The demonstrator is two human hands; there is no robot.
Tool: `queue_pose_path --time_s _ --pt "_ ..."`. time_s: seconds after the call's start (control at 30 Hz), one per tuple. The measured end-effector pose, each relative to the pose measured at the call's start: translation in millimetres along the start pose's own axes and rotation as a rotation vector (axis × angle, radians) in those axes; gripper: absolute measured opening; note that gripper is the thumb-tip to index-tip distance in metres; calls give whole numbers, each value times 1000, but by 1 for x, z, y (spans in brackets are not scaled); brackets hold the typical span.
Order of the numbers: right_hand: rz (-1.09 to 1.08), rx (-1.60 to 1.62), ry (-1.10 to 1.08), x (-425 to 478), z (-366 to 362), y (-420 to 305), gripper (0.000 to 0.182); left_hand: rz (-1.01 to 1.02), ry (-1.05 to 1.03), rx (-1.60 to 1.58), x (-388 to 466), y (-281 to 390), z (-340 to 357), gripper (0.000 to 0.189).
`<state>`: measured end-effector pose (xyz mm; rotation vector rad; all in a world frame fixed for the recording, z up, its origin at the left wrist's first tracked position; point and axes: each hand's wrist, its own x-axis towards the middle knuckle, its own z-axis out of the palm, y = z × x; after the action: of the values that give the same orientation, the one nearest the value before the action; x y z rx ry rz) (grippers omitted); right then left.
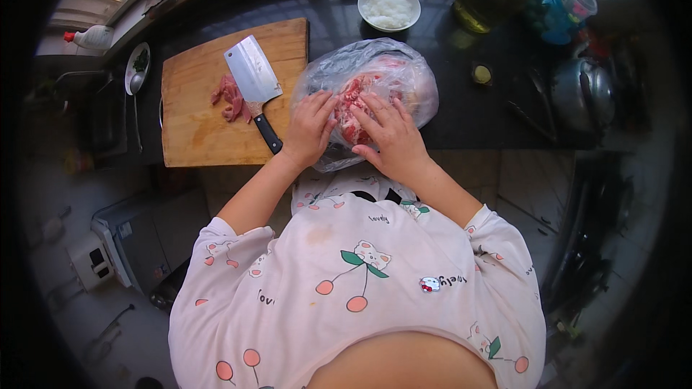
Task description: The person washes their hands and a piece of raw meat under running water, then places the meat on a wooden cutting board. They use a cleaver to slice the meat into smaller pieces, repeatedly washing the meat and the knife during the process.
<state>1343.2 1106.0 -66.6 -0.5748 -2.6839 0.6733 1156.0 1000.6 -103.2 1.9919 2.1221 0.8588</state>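
A clear plastic bag (416,75) with raw meat (354,89) lies on the dark counter in front of me. My left hand (309,127) rests on the near left side of the bag, fingertips at the meat. My right hand (393,138) lies over the meat with its fingers spread; whether it pinches any plastic or meat is hidden. To the left, a cleaver (253,70) with a black handle lies on a wooden cutting board (186,140), its blade partly beside and over cut pieces of raw meat (230,98).
Behind the bag stands a white bowl (388,6) of white rice-like food. A small dish with greens and a spoon (136,84) is at the far left. On the right are a large jar of yellowish liquid (481,5), a small round item (481,74), tongs (535,113) and a metal pot (581,97).
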Motion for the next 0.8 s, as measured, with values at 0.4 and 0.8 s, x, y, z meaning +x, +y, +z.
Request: queue_pose_path --time_s 0.4,0.8 --pt "239 -96 107 -23 1 -6 44 -88 162 -158 -32 -48 8 35" --pt "-55 262 269 43 50 -115 17 -1020 -122 101 -42 -96 -41 51"
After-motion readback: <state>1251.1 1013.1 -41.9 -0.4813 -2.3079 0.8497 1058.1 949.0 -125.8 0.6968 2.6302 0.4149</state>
